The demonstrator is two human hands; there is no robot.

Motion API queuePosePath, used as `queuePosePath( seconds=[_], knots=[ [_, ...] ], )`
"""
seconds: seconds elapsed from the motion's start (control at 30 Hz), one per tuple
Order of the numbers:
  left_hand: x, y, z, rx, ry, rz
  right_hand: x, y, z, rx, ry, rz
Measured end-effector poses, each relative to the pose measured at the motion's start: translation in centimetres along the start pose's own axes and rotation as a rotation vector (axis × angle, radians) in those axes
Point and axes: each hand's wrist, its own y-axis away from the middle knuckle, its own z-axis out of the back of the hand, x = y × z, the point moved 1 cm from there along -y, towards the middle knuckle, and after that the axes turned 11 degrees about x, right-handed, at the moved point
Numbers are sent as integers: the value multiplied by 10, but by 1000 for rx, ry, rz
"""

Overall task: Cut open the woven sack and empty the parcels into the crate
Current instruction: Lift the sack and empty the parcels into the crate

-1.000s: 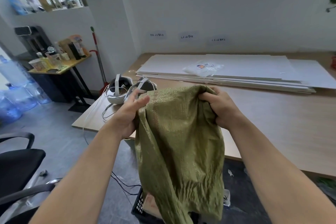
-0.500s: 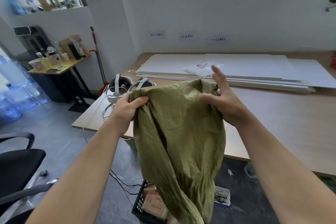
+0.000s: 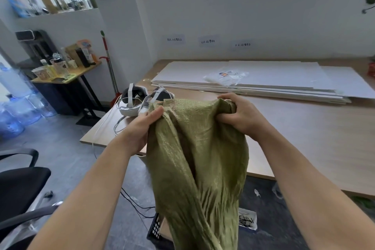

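A limp olive-green woven sack (image 3: 198,160) hangs in front of me, held up at its top edge. My left hand (image 3: 142,126) pinches the sack's left top corner between thumb and fingers. At the right top corner my right hand (image 3: 241,113) grips a bunched fold of the fabric. The sack's lower end dangles over a black plastic crate (image 3: 155,229) on the floor, most of which is hidden behind the fabric. What lies inside the crate cannot be made out.
A wooden table (image 3: 304,138) stands ahead with two white headsets (image 3: 134,99) at its left end, stacked white boards (image 3: 263,79) and a plastic bag (image 3: 227,76). A black office chair (image 3: 18,186) is at my left. Cables and a white packet (image 3: 247,219) lie on the floor.
My right hand, which had opened its fingers half a second ago, has closed again on the sack's top. The sack has dropped a little and covers more of the crate.
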Motion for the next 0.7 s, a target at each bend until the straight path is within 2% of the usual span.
queuePosePath(
  seconds=[0.07,0.17,0.27,0.37,0.43,0.5,0.7],
  knots=[
    [1,2,3,74,-86,-52,-2,-3,0,-12,-45,-41],
    [4,4,4,164,-78,-106,-2,-6,1,-2,-81,-88],
    [4,5,2,198,-61,-183,-2,-9,4,-32,-52,-116],
    [1,6,0,199,-221,-201,-3,-10,4,-69,5,-150],
    [-2,7,-6,156,-427,-163,-4,-11,2,-85,3,-173],
    [-4,4,-10,101,-510,-179,-4,-11,1,-90,-36,-191],
    [-8,-4,3,-100,-331,-277,-1,-2,7,-73,-331,-37]
  ],
)
